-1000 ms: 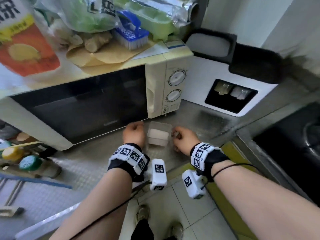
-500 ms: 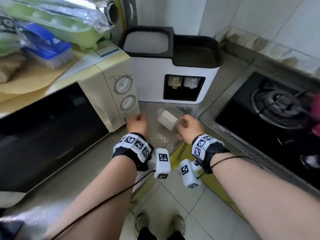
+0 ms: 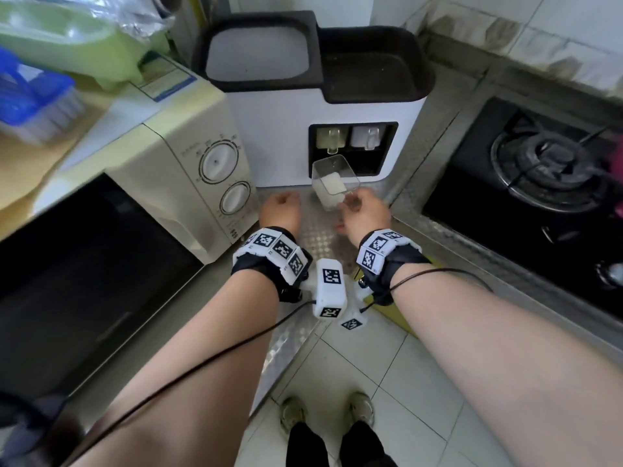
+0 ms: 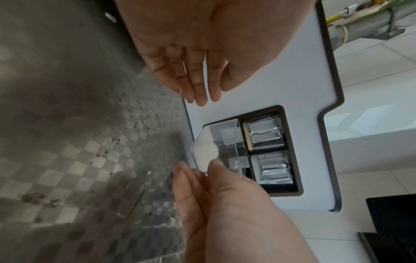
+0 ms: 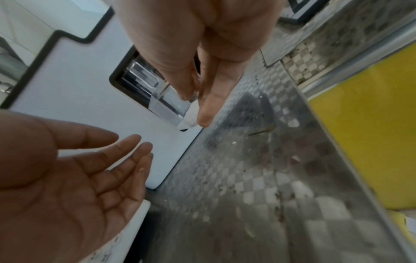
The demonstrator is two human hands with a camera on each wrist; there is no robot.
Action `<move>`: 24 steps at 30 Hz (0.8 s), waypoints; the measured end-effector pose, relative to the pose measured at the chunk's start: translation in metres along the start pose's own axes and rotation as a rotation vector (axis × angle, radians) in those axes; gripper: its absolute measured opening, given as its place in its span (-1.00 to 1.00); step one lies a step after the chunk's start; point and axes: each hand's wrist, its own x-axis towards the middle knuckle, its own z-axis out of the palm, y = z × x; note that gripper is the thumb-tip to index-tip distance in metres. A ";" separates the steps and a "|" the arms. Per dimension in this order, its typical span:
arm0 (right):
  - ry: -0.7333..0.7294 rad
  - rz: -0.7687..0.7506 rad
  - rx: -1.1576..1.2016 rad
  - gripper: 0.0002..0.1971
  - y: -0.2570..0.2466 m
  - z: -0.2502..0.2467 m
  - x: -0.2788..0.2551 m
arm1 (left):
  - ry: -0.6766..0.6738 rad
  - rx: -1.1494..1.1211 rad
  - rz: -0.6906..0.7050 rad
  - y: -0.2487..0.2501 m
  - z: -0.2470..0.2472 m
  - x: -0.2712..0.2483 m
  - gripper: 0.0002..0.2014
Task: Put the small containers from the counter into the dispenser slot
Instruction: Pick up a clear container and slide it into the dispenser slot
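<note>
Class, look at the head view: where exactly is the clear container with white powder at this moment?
The clear container is centre frame, pinched by the right hand, tilted at the lower left of the dispenser slot, with the microwave to its left.

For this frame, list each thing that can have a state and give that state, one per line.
small container: tilted, white powder inside, pinched by the right hand, at the dispenser slot's mouth.
right hand: pinching the container.
left hand: holds nothing, fingers relaxed.
dispenser slot: open-fronted, two small containers in its upper row.
microwave: door closed.
</note>
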 end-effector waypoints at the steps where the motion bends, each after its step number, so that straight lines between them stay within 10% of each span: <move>1: -0.002 0.011 0.033 -0.86 0.000 0.003 0.002 | 0.000 -0.002 -0.008 0.000 0.000 0.002 -0.84; 24: -0.160 -0.092 -0.069 -0.57 -0.016 0.024 0.059 | -0.042 0.007 -0.039 0.002 -0.004 0.035 -0.68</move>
